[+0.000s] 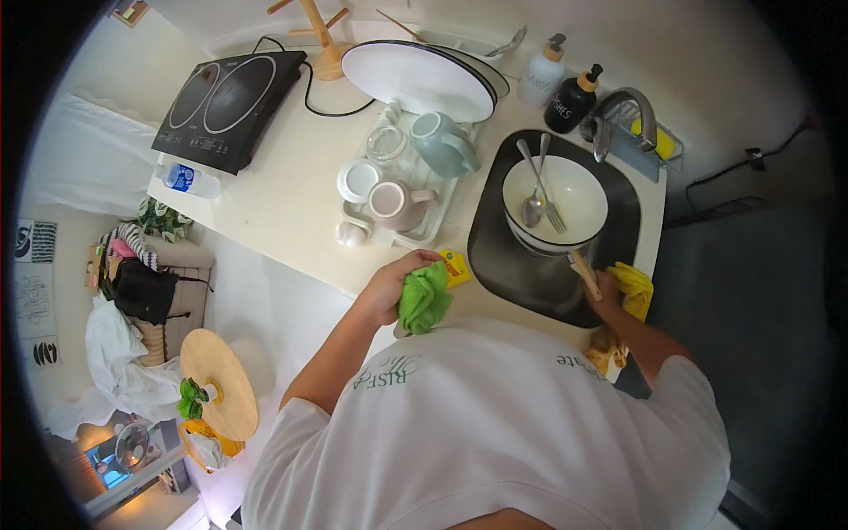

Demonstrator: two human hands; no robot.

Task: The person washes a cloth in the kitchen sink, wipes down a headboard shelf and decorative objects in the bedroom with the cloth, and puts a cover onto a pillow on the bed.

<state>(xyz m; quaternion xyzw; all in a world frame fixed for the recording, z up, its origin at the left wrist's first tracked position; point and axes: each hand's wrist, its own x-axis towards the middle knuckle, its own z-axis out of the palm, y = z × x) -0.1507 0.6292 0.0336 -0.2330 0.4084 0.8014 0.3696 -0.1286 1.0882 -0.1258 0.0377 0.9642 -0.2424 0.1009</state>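
Note:
My left hand [399,284] is closed on a crumpled green cloth [425,299] near the counter's front edge. A small yellow packet [455,268] lies just beside it. At the sink, my right hand [606,295] has its fingers around the wooden handle [584,273] of a white, dark-rimmed pan [579,199]. The pan sits in the dark sink [495,221], with a spoon [532,210] and a fork [553,212] leaning inside. A yellow cloth [634,287] is right against my right hand; whether the fingers touch it, I cannot tell.
A drying rack [430,231] holds mugs, including a blue-grey one [437,146], with large white plates [420,79] behind. Two pump bottles, white [541,75] and black [572,102], stand beside the faucet [632,102]. Left are a cooktop [230,106] and water bottle [190,180].

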